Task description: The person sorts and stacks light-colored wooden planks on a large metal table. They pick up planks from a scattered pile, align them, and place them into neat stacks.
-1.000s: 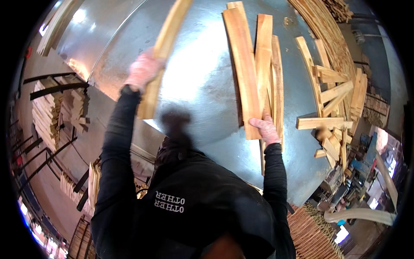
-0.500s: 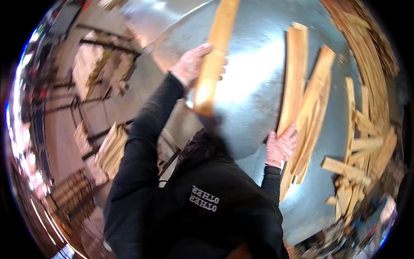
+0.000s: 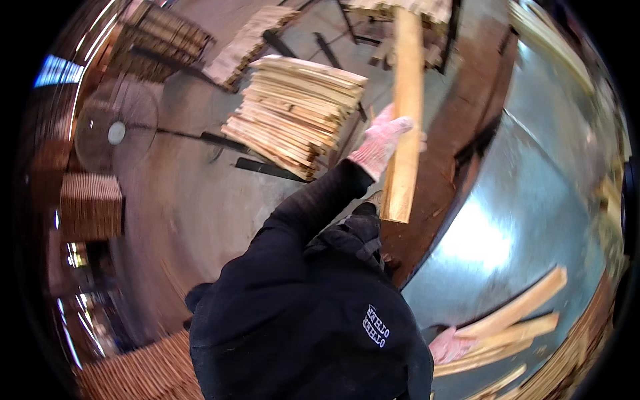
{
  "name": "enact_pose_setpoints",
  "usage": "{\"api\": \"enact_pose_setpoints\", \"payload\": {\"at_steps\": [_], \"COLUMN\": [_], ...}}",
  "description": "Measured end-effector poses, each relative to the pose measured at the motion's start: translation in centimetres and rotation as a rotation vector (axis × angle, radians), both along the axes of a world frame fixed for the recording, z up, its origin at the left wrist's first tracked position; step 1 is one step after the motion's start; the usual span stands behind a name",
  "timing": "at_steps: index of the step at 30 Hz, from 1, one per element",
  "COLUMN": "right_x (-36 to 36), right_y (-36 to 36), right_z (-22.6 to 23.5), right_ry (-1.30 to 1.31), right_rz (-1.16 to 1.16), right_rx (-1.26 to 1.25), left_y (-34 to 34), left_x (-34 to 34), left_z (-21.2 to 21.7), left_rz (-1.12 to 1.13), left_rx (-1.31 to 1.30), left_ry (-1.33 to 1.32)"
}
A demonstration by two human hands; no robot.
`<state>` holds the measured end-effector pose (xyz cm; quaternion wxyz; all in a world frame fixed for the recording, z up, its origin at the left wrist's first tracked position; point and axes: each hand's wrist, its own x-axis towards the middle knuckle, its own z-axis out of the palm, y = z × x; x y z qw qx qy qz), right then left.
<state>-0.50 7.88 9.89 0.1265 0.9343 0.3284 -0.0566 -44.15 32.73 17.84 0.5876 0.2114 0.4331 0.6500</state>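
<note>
My left hand point(image 3: 381, 143), in a pink-and-white knit glove, is closed round a long, flat wooden board point(image 3: 407, 100). The board is held up in front of me, its near end toward my body and its far end overlapping a stack beyond. At the lower right, my gloved right hand point(image 3: 453, 346) is closed over wooden boards point(image 3: 517, 307) that fan out on a shiny metal table point(image 3: 427, 290). Its fingers are partly blurred, and my torso hides that forearm.
A layered stack of wooden slats point(image 3: 293, 110) stands on a dark metal rack ahead. A large round fan point(image 3: 117, 133) and a brown stack point(image 3: 91, 207) are at left. More wood point(image 3: 567, 363) lines the table's far right edge.
My view has swung left, so the table now lies to the right and the racks ahead. The board in my left hand has moved off the table, over the floor. My right hand stays at the boards.
</note>
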Motion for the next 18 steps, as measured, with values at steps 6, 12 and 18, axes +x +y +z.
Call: {"api": "enact_pose_setpoints", "payload": {"at_steps": [6, 12, 18], "right_x": [-4.6, -10.0, -33.8], "right_y": [4.0, 11.4, 31.9], "right_z": [0.1, 2.8, -0.7], "right_ry": [-0.160, -0.308, 0.794], "right_rz": [0.053, 0.307, 0.729], "right_rx": [0.021, -0.048, 0.303], "left_y": [-5.3, -4.7, -0.1], "left_x": [-22.9, -38.8, -41.4], "left_z": [-11.3, -30.9, -40.8], "left_rz": [0.844, 1.265, 0.944], "left_rx": [-0.321, -0.470, -0.563], "left_ry": [0.582, 0.762, 0.677]}}
